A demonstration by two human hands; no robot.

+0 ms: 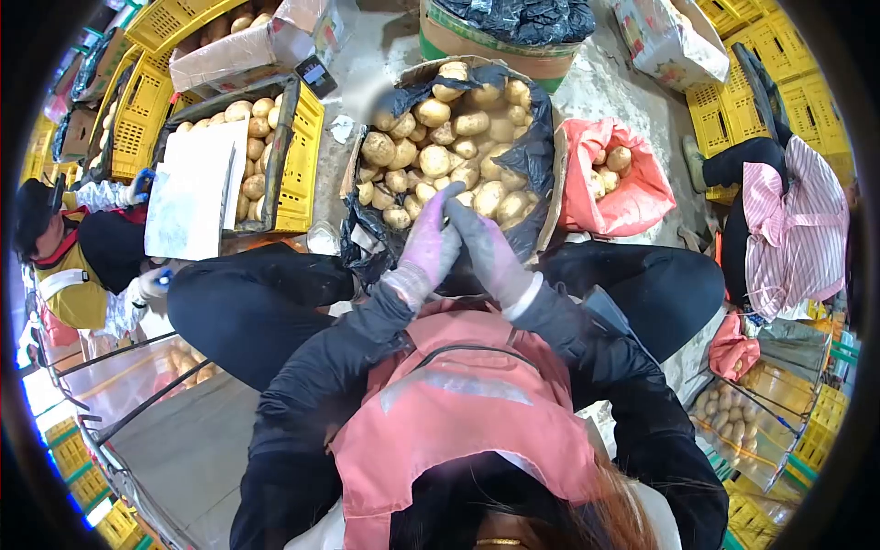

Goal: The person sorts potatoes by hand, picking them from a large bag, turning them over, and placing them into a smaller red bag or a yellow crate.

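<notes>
My left hand [431, 243], in a pink-purple glove with grey fingertips, is held over the near edge of a box [541, 215] lined with black plastic. My right hand [492, 249], in a matching glove, leans in from the other side. The fingers of both are stretched out, and the fingertips meet or overlap in front of me. A small dark spot shows between them; I cannot tell what it is. Pale yellow potatoes [434, 160] heap up in the box just beyond the fingertips.
A red sack [642, 206] with a few potatoes stands right of the box. To the left, a yellow crate [301, 160] of potatoes is partly covered by a white board [188, 197]. A co-worker [87, 252] sits at left, another person [797, 220] at right. A tub [490, 46] stands behind.
</notes>
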